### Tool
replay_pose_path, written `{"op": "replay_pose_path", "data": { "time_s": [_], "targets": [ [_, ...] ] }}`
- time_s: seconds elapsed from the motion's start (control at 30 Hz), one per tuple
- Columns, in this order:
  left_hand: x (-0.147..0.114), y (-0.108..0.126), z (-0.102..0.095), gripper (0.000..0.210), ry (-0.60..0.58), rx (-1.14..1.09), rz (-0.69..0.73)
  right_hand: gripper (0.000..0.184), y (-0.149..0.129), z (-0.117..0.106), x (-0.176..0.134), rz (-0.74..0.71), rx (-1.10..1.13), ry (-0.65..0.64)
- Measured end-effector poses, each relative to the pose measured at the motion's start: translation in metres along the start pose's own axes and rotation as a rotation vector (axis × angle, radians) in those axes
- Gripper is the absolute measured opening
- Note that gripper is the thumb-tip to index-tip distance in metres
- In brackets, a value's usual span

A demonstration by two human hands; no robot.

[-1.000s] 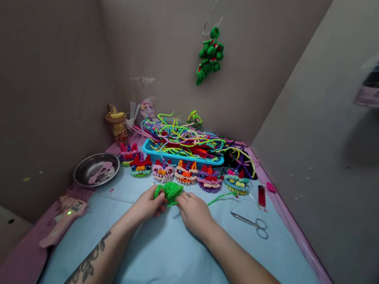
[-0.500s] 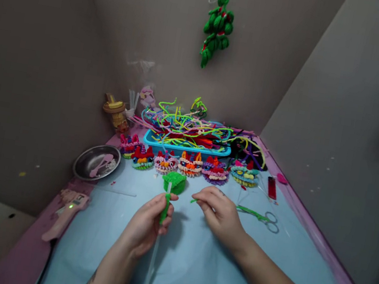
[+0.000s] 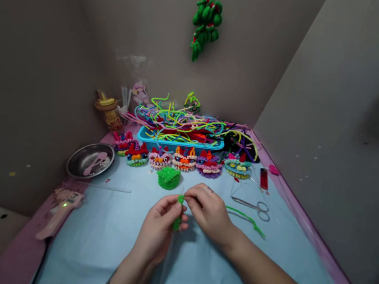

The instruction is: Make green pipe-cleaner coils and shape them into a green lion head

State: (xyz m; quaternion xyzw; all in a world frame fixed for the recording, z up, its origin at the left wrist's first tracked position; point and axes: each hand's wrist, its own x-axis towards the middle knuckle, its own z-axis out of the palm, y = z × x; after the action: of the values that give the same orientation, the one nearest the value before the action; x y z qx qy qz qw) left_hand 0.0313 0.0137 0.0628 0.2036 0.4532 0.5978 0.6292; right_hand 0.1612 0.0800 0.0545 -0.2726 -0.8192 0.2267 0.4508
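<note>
My left hand (image 3: 157, 226) is closed around a thin translucent stick (image 3: 165, 266), which stands nearly upright and shows faintly below the fist. Green pipe cleaner (image 3: 176, 222) is wrapped in a coil on the stick's upper part, under my left thumb. At the top of that coil, my right hand (image 3: 210, 212) pinches the strand, its fingertips almost touching the left ones. A green fuzzy tail (image 3: 251, 219) trails out on the table beyond the right hand. Just behind both hands sits a green round pipe-cleaner piece (image 3: 168, 178).
Several colourful pipe-cleaner animal heads (image 3: 184, 160) line up before a blue tray (image 3: 180, 144) heaped with pipe cleaners. Scissors (image 3: 262, 211) lie right. A metal bowl (image 3: 71, 166), another translucent stick (image 3: 109, 188) and a pink glue gun (image 3: 59, 217) are at left.
My right hand has come left to the coil, and my left hand has shifted slightly right. The green tail has slid off the scissors toward me. The camera view has shifted slightly.
</note>
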Motion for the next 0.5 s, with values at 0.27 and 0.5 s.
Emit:
{"op": "replay_pose_path", "data": {
  "time_s": [0.27,0.5],
  "targets": [
    [0.0,0.0,0.0,0.032,0.041,0.262,0.15,0.013,-0.004,-0.001,-0.002,-0.158,-0.038,-0.005],
    [-0.001,0.005,0.001,0.031,0.044,0.222,0.116,0.012,-0.014,-0.004,0.001,0.023,0.149,-0.035]
  ]
}}
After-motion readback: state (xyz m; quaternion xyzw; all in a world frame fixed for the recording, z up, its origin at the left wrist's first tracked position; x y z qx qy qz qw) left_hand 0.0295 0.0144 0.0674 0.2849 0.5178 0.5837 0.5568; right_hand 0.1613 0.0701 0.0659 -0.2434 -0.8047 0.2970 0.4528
